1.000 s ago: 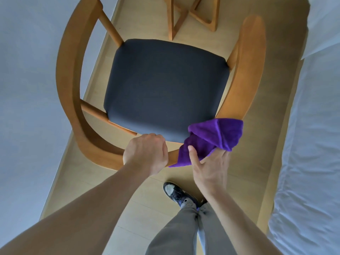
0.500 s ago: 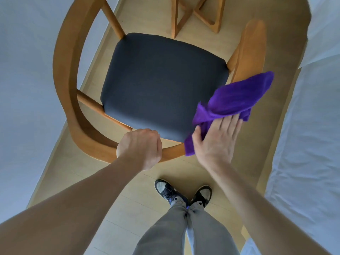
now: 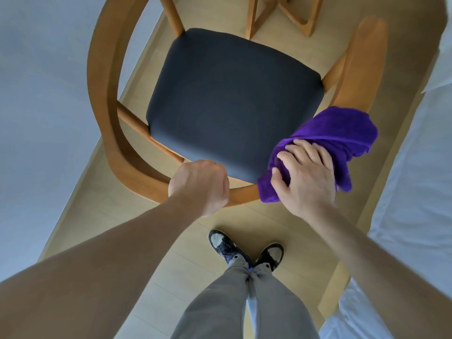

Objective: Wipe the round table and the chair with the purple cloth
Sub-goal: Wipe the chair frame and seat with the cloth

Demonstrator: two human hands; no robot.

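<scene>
A wooden chair [image 3: 102,94] with a curved backrest and a dark grey seat cushion [image 3: 230,99] stands right in front of me, seen from above. My left hand [image 3: 200,187] is closed around the near part of the curved backrest. The purple cloth [image 3: 335,140] lies bunched over the backrest at the seat's near right corner. My right hand [image 3: 305,177] presses down on it with the fingers curled into the fabric. Only the wooden legs of the round table [image 3: 281,15] show at the top edge.
A white bed [image 3: 415,167] runs along the right side, close to the chair's right arm. A pale wall [image 3: 44,106] stands on the left. My feet in dark shoes [image 3: 244,250] are on the light wood floor just behind the chair.
My right hand slid the cloth out along the chair's right arm, then drew it back to the near right corner. Its fingers went from flat to curled. The left hand stayed on the backrest.
</scene>
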